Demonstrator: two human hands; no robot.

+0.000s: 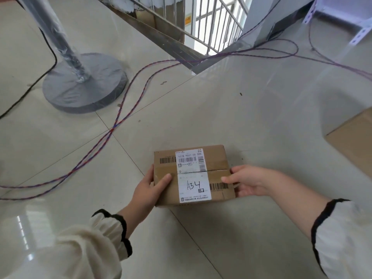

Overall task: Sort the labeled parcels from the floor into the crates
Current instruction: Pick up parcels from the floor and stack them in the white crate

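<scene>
Parcel (193, 175): a brown cardboard box at 6 o'clock from the middle of your view, between your two hands. You cannot tell whether it rests on the floor (251, 117) or is lifted off it.
Label (192, 179): a white sticker across the parcel's top, with barcodes and "A34" handwritten on its near half.
Left hand (150, 188): clamped on the parcel's 9 o'clock edge, thumb flat on top.
Right hand (247, 183): clamped on its 3 o'clock edge, thumb on top by a barcode.
Second box (354, 141): at 3 o'clock, cut off by the view's edge, well apart from the parcel.
Stand (84, 83): round grey base with a plastic-wrapped pole, at 10 o'clock.
Cables (112, 127): twisted red-and-blue wires crossing the floor just beside the stand.
Railing (211, 23): at 12 o'clock.
</scene>
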